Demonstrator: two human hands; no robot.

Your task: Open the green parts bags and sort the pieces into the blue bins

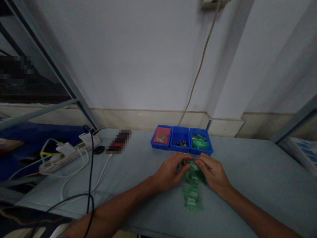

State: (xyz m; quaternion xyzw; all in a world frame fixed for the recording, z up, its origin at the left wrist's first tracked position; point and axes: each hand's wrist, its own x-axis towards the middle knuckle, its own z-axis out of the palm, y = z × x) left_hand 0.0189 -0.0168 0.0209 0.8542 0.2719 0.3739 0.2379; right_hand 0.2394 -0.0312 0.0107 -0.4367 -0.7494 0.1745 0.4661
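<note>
Both my hands rest on the grey table [247, 172], meeting over a green plastic bag strip [192, 193] of small parts. My left hand [170, 172] and my right hand [213, 173] pinch the top end of the strip with closed fingers. The lower part of the strip lies flat on the table toward me. Just beyond my fingers stand three joined blue bins [181, 139]: the left holds a red packet [162, 135], the middle small dark parts [180, 143], the right more green bags [199, 142].
A white power strip [69, 153] with plugs and white and black cables lies at the left. A small dark object [119, 142] sits near it. A beige cable [198, 72] hangs down the wall. Metal frame bars stand at left and right.
</note>
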